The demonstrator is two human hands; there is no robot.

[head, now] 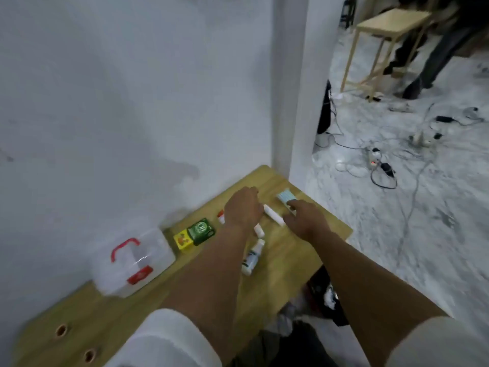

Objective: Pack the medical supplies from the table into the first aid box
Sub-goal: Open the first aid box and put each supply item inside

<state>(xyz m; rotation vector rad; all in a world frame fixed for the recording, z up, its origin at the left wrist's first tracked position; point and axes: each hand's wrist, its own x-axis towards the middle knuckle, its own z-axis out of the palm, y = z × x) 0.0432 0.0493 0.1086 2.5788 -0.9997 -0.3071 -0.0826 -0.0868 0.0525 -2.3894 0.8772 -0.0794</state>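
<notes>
A clear first aid box [132,263] with a red handle and red latch sits closed at the table's left, against the wall. Beside it stand a yellow box [182,241] and a green box [200,231]. My left hand [242,207] hovers palm down over the far middle of the table, partly hiding a red-and-white item [221,217]. My right hand [304,218] reaches over a white tube [274,218], fingers spread, near a light blue packet [286,197]. A white bottle [252,256] and a small white vial [258,230] lie under my left forearm.
The wooden table [304,255] stands against a white wall [132,102], with holes near its left end. To the right the floor holds tangled cables and a power strip [377,160]. A wooden stool [389,35] and a person's legs are far back right.
</notes>
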